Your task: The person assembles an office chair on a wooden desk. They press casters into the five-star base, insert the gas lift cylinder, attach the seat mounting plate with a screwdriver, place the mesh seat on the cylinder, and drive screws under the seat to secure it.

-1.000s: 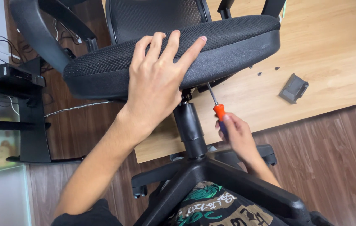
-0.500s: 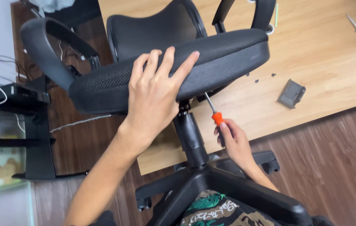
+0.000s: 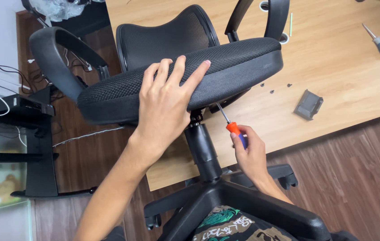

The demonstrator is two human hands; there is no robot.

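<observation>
Left hand (image 3: 165,107), fingers spread flat, pressed the mesh seat's (image 3: 243,62) rounded front edge at frame centre; right hand (image 3: 249,154) gripped an orange-handled screwdriver (image 3: 230,127) angled into the cramped underside.

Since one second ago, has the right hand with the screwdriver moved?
Cannot tell for sure: the head camera itself shifted. Against the chair column, the right hand keeps about the same place, with the screwdriver pointing up under the seat.
</observation>
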